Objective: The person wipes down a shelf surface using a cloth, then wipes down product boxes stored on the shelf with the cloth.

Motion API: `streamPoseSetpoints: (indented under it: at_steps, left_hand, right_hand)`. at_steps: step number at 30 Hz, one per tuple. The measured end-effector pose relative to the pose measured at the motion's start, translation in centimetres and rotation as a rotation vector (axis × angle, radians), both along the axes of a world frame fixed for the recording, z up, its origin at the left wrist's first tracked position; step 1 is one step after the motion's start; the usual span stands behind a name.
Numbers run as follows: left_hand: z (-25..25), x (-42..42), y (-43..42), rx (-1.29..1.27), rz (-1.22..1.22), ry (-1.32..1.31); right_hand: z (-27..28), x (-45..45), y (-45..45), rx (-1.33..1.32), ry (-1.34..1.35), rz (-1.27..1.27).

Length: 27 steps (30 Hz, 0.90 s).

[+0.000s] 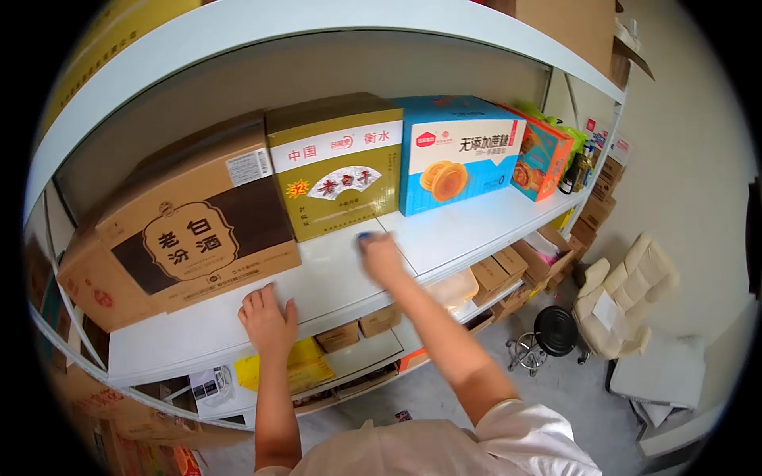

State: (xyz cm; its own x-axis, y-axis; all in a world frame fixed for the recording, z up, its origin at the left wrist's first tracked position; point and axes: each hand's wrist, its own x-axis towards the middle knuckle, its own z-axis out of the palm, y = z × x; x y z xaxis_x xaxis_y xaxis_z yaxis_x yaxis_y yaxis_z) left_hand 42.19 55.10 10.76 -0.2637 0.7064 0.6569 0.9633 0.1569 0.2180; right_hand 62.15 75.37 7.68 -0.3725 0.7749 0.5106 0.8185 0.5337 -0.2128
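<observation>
Roughly mid-shelf: small blue thing (364,236) at the fingertips of the right hand (382,260), on their far side, toward the olive box (337,178). Right fingers drawn together on it; most of it hidden, so what it is and how its long axis runs cannot be told. Whether it presses on the shelf (325,266) or sits just above, also unclear. Right forearm comes in from lower right, slanting across the front edge. Right hand is the nearer one, being the one that has it; left hand (268,317) well apart, off to the left, fingers loosely bent, thumb spread away, nothing seen in it. Left fingertips near the lower front of the brown box (206,230); contact with box cannot be made out. Boxes stand side by side as a back limit: brown, olive, blue box (459,155), then orange box (542,159) at the right. White strip runs along their fronts, narrower by the brown one, deeper before the olive one. Seam (407,256) in the board passes just right of the right hand. Sideways room along the strip, both ways; little depth between olive front and shelf edge, judging by the hand's size against it
</observation>
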Motion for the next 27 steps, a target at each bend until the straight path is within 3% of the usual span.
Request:
streamPoseSetpoints:
  at_steps: [2, 3, 8, 11, 18, 23, 27]
  left_hand:
    - [-0.1, -0.2, 0.1, -0.009, -0.015, -0.003]
    - [-0.1, -0.2, 0.1, -0.011, -0.009, -0.007]
    - [0.1, -0.2, -0.2, -0.038, -0.042, -0.020]
    - [0.1, 0.0, 0.0, -0.039, -0.055, -0.014]
    - [0.2, 2.1, 1.1, -0.076, -0.135, -0.105]
    - [0.3, 7.5, 3.6, 0.049, -0.349, -0.205]
    - [0.6, 13.4, 6.5, 0.099, -0.348, -0.189]
  right_hand:
    - [0.5, -4.5, -5.8, -0.016, 0.124, 0.197]
    - [0.8, -5.8, -7.5, 0.045, 0.010, 0.316]
    - [1.8, -7.4, -13.8, 0.170, 0.150, 0.355]
    - [1.8, -5.9, -13.6, 0.047, 0.072, 0.353]
    - [2.0, 2.8, -10.2, 0.126, 0.043, 0.254]
    - [1.6, 11.3, -5.8, 0.083, 0.239, 0.062]
    - [1.3, 18.6, -1.4, 0.164, 0.244, 0.008]
